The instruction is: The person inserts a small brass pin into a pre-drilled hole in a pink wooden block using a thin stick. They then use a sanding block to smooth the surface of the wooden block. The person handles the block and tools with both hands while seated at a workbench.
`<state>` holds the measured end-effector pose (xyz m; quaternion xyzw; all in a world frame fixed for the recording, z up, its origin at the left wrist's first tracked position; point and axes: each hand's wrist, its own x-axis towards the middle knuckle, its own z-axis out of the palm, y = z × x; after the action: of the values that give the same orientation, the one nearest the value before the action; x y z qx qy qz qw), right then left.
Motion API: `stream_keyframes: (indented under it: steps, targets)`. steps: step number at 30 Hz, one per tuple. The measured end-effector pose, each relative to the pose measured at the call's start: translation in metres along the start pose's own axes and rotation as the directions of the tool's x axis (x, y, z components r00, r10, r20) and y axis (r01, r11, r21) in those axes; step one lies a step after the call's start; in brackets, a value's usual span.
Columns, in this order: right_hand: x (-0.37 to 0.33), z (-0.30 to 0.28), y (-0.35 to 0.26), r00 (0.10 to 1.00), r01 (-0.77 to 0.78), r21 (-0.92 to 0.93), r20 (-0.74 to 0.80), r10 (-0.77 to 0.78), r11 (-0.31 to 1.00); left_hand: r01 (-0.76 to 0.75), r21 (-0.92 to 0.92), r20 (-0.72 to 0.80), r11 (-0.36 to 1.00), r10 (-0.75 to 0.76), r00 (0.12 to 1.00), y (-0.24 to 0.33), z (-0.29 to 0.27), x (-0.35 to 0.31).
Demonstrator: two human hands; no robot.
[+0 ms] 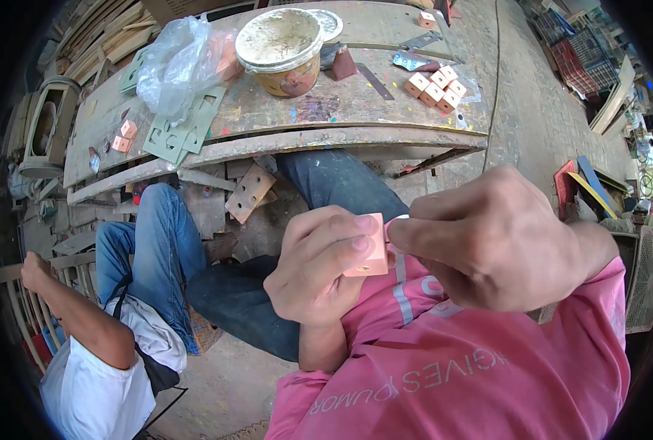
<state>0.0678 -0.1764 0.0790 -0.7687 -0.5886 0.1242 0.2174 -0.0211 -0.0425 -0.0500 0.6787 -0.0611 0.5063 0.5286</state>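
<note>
A salmon-pink, apparently wooden cube [375,253] is gripped by the curled left hand [313,268], seemingly steadied for the tightly bent right hand [488,242], whose contents cannot be told.

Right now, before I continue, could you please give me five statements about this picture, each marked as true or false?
1. The left hand holds a block. True.
2. The right hand lies flat on the table. False: it is raised, close to the block.
3. The plastic bag lies to the left of the bucket. True.
4. The bucket stands on the floor. False: it stands on the table.
5. The group of blocks on the table is to the right of the bucket. True.
</note>
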Motion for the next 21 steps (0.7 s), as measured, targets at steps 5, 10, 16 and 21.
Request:
stream_keyframes:
  steps: [5, 10, 16, 21]
  targets:
    - [0.004, -0.005, 0.013, 0.991, -0.046, 0.241, 0.132, 0.014, 0.969, -0.109, 0.08, 0.001, 0.991, 0.109, 0.994, 0.002, 0.004, 0.006]
    - [0.004, 0.002, 0.014, 0.971, -0.234, 0.536, 0.165, 0.172, 0.811, -0.083, 0.049, -0.022, 0.995, 0.084, 0.996, -0.003, 0.003, 0.001]
    - [-0.004, 0.015, 0.019, 0.978, -0.153, 0.732, 0.017, 0.206, 0.664, 0.096, -0.299, -0.13, 0.949, -0.14, 0.981, -0.009, 0.007, -0.011]
    - [-0.005, 0.016, 0.014, 0.988, -0.042, 0.713, -0.074, 0.135, 0.7, 0.1, -0.392, -0.072, 0.914, -0.139, 0.988, -0.012, 0.003, -0.012]
